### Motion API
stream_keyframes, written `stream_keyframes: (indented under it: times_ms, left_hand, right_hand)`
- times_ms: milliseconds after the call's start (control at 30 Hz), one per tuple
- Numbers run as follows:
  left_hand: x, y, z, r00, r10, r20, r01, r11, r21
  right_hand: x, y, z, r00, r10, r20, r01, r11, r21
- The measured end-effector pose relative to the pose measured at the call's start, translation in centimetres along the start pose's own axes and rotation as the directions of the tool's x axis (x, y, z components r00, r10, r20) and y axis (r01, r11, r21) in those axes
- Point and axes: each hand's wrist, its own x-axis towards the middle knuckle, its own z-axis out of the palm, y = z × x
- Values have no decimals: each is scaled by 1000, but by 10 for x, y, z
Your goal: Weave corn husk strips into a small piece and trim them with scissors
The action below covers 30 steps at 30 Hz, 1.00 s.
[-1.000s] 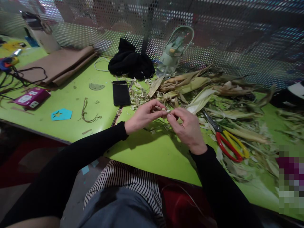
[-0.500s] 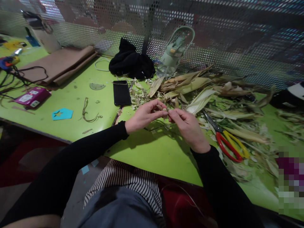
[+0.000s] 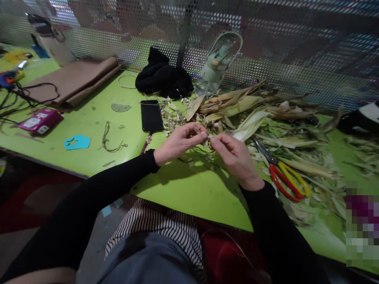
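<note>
Over the front of the green table, my left hand (image 3: 181,142) pinches a thin strip of corn husk (image 3: 196,130) between thumb and fingers. My right hand (image 3: 233,157) is closed in a pinch just right of it, at the husk's other end; the small piece between the fingertips is partly hidden. Dry corn husks (image 3: 233,104) lie heaped behind both hands. Scissors (image 3: 284,177) with red and yellow handles rest among scraps, to the right of my right hand. A black phone (image 3: 151,115) lies behind my left hand.
A green-lidded bottle (image 3: 213,71) and black cloth (image 3: 164,77) stand near the perforated screen. Leftward are brown paper (image 3: 71,81), a purple power socket (image 3: 40,120), a blue card (image 3: 77,142) and a protractor (image 3: 121,107). The table's front edge (image 3: 189,211) runs close to my lap.
My hands have drawn slightly apart, and more of the husk strip shows above my left fingers. The things on the table have stayed put.
</note>
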Motion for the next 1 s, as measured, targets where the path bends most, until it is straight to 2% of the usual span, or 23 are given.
stream_keyframes:
  times_ms: [133, 267, 333, 500, 667, 833, 1000]
  left_hand:
    - [0, 2, 0, 1000, -16, -15, 14, 993, -118]
    - [0, 3, -1, 996, -23, 84, 39, 979, -202]
    - [-1, 5, -2, 989, -20, 146, 44, 987, -157]
    - [-5, 12, -1, 972, -21, 233, -11, 991, 133]
    - [-4, 8, -1, 979, 68, 193, -101, 981, 166]
    - [-1, 1, -3, 984, 80, 157, -99, 988, 117]
    - [0, 0, -4, 987, 94, 127, -97, 995, 23]
  right_hand:
    - [1, 2, -4, 996, 66, 52, -73, 986, 152]
    - [2, 8, -5, 986, 164, 36, -168, 949, 265]
    - [2, 10, -5, 978, 206, 26, -205, 940, 272]
    - [3, 10, -7, 977, 214, 3, -209, 951, 227]
    - [3, 12, -7, 972, 227, 51, -233, 943, 237]
    - [0, 10, -7, 984, 175, 25, -175, 950, 260]
    - [-3, 5, -5, 996, 57, -63, -50, 993, 107]
